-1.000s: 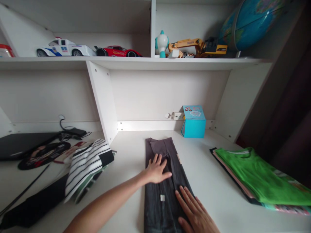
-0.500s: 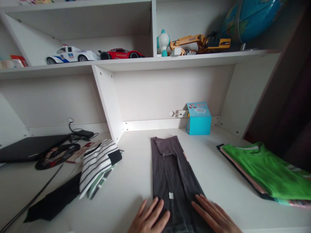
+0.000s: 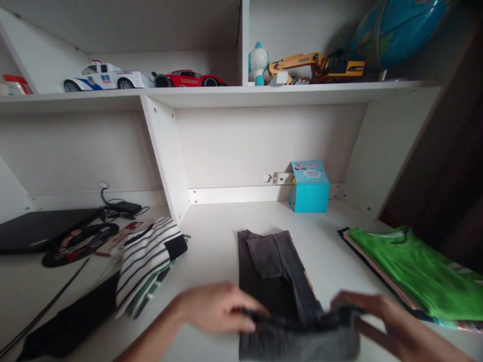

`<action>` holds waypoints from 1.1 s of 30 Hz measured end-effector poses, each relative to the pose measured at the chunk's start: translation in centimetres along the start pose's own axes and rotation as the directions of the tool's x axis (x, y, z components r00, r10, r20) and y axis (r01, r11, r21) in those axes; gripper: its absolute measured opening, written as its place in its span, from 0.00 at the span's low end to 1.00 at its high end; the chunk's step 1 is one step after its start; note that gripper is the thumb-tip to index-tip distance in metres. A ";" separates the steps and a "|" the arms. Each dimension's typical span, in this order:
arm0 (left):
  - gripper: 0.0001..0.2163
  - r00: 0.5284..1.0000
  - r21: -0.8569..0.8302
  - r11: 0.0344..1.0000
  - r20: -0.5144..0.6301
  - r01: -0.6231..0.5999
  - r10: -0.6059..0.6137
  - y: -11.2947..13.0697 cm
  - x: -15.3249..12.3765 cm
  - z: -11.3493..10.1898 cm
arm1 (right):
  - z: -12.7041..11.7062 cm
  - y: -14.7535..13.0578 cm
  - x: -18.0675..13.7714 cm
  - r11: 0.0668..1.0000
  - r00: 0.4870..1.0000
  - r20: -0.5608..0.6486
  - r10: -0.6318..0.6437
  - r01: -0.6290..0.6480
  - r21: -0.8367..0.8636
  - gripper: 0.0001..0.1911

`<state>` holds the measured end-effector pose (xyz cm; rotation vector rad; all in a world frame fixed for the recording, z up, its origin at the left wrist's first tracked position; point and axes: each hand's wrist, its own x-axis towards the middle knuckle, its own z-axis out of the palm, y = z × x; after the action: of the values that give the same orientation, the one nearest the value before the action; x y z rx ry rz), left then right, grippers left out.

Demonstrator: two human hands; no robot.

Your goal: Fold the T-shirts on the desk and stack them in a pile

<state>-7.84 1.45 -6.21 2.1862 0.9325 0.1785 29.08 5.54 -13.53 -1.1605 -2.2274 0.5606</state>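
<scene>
Dark grey trousers point(image 3: 264, 256) lie lengthwise on the white desk, their far end flat and their near end raised. My left hand point(image 3: 222, 306) pinches the left corner of that lifted near edge between thumb and fingers. At the right corner, my right hand point(image 3: 372, 317) grips the same edge, blurred by motion. Between the hands the raised cloth hangs as a band, hiding the part of the trousers beneath it.
Striped folded clothes point(image 3: 151, 256) and a black garment point(image 3: 75, 317) lie on the left, near a black laptop point(image 3: 45, 229). A green shirt point(image 3: 411, 266) tops a stack on the right. Behind stands a blue desk calendar point(image 3: 311, 196), below a shelf point(image 3: 302, 93) with toys.
Both hands, earlier flat on the trousers, now hold the near edge and have lifted it. The far end of the trousers has shifted slightly toward me.
</scene>
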 end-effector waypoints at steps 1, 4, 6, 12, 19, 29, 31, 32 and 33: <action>0.13 0.997 -0.059 0.997 -0.063 0.047 -0.050 -0.5 1.7 -2.3 | -0.5 0.0 3.1 0.995 0.998 0.010 0.066 -0.066 0.069 0.22; 0.12 0.933 -0.280 0.952 -0.294 0.121 -0.205 -4.9 7.3 -6.6 | 0.1 0.2 12.4 0.941 0.966 0.133 0.220 -0.247 0.232 0.20; 0.11 0.830 -0.362 0.890 -0.378 0.276 -0.411 -8.7 10.4 -7.4 | 1.8 0.8 16.8 0.924 0.946 0.171 0.275 -0.309 0.225 0.15; 0.09 0.781 -0.315 0.887 -0.433 0.336 -0.450 -15.0 13.6 -6.9 | 5.8 3.8 20.0 0.902 0.900 0.164 0.405 -0.422 0.087 0.13; 0.10 0.729 -0.170 0.908 -0.548 0.384 -0.411 -15.8 13.9 -7.4 | 5.2 5.8 19.9 0.899 0.902 -0.015 0.432 -0.432 -0.072 0.10; 0.08 0.769 -0.025 0.926 -0.549 0.378 -0.328 -13.6 13.3 -7.8 | 4.8 3.6 20.6 0.962 0.956 -0.137 0.261 -0.245 0.122 0.13; 0.10 0.708 -0.013 0.973 -0.683 0.231 -0.177 -11.2 12.8 -8.9 | 2.3 1.8 20.4 0.974 0.949 -0.257 0.181 -0.135 0.184 0.14; 0.10 0.652 -0.004 0.992 -0.753 0.129 -0.088 -9.7 12.3 -9.5 | 1.0 0.7 20.0 0.975 0.935 -0.322 0.147 -0.082 0.206 0.15; 0.10 0.592 0.006 1.000 -0.806 0.026 -0.010 -8.2 11.6 -10.1 | -0.3 -0.5 19.3 0.975 0.915 -0.388 0.112 -0.027 0.219 0.16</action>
<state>-7.95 18.90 -6.34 2.0817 1.4302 1.2575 19.99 21.44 -7.49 -1.1320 -1.7419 0.5186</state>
